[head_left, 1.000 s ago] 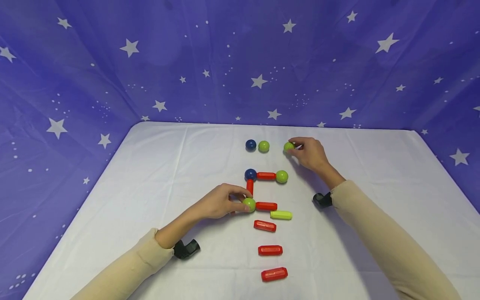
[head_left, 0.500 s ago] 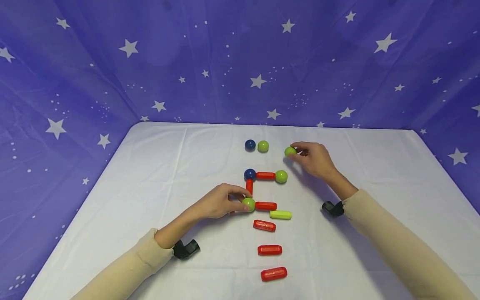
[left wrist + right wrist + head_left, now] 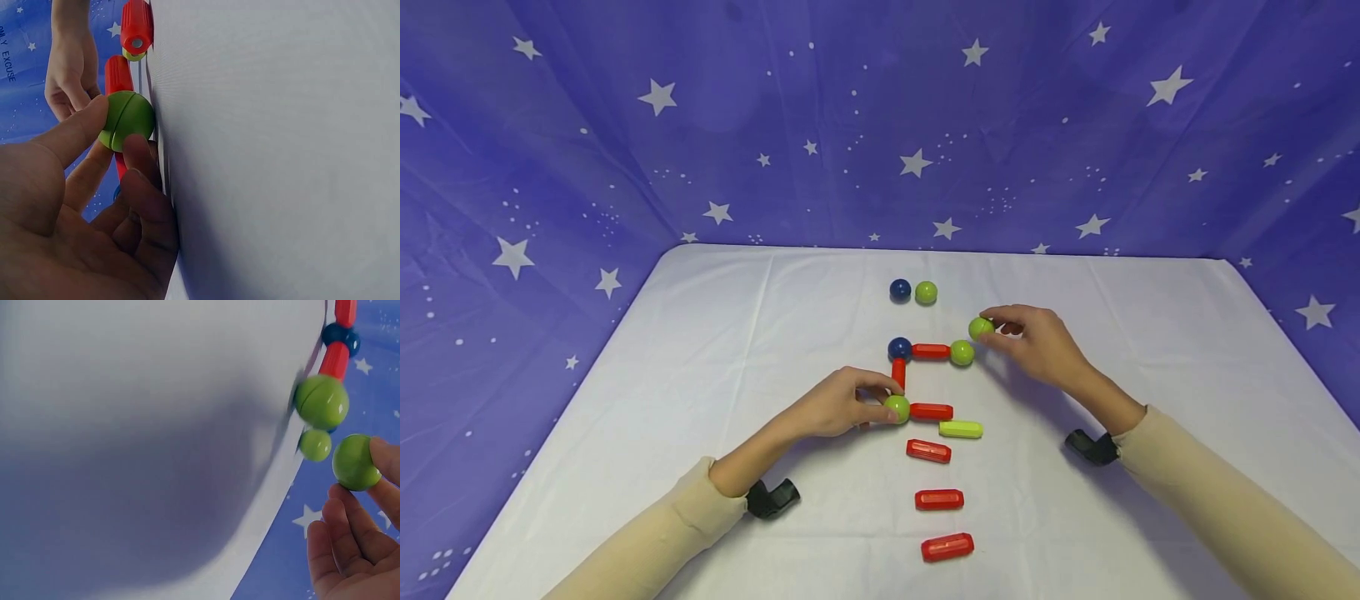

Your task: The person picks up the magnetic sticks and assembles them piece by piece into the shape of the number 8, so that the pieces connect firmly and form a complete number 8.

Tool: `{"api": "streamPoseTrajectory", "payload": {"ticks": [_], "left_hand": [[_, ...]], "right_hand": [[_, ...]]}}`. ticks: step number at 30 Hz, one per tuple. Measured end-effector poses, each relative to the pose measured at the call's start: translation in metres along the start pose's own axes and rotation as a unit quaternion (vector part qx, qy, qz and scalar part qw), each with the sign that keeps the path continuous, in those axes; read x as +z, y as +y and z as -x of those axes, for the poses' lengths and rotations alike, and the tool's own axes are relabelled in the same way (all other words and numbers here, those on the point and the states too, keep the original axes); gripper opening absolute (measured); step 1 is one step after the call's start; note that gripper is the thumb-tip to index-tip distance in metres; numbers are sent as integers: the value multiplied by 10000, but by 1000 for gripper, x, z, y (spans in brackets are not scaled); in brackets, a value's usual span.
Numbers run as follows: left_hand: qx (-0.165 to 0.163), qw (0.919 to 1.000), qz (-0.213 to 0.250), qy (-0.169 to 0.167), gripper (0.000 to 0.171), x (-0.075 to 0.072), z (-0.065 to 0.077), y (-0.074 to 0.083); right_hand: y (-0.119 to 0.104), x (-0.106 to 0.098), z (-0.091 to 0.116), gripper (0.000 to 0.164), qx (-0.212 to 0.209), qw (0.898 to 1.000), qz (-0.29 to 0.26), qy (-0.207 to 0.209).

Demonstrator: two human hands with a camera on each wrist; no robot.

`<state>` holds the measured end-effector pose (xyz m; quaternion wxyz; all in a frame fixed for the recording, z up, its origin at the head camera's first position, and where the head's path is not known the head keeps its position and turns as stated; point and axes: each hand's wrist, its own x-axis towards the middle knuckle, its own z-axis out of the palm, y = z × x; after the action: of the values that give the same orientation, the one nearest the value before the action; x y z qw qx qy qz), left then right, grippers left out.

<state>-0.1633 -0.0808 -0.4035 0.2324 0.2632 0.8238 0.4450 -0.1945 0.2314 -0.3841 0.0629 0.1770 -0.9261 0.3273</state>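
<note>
My left hand pinches a green ball at the near corner of a joined shape on the table. A red rod runs from that ball to a blue ball. Another red rod links the blue ball to a green ball, and a lower red rod extends right from the held ball. My right hand pinches a separate green ball, just behind and right of the far green ball. In the right wrist view this pinched ball is held off the table.
Behind the shape lie a loose blue ball and a green ball. A yellow-green rod lies by the lower red rod. Loose red rods are spaced toward the front. A starred purple cloth hangs behind the white table.
My right hand has brought its green ball nearer to me, from the back row toward the joined shape's far green ball. My left hand stays in place on its ball.
</note>
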Motion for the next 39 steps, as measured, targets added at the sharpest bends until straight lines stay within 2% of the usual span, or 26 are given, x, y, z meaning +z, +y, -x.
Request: {"api": "streamPoseTrajectory", "payload": {"ticks": [7, 21, 39], "left_hand": [[4, 10000, -54, 13, 29, 0, 0, -1], [64, 10000, -50, 37, 29, 0, 0, -1], [104, 9999, -82, 25, 29, 0, -1, -2]], "right_hand": [[-9, 1, 17, 32, -297, 9993, -151, -152], [-27, 7, 46, 32, -362, 9974, -125, -603], [-32, 17, 62, 32, -297, 9915, -230, -1244]]}}
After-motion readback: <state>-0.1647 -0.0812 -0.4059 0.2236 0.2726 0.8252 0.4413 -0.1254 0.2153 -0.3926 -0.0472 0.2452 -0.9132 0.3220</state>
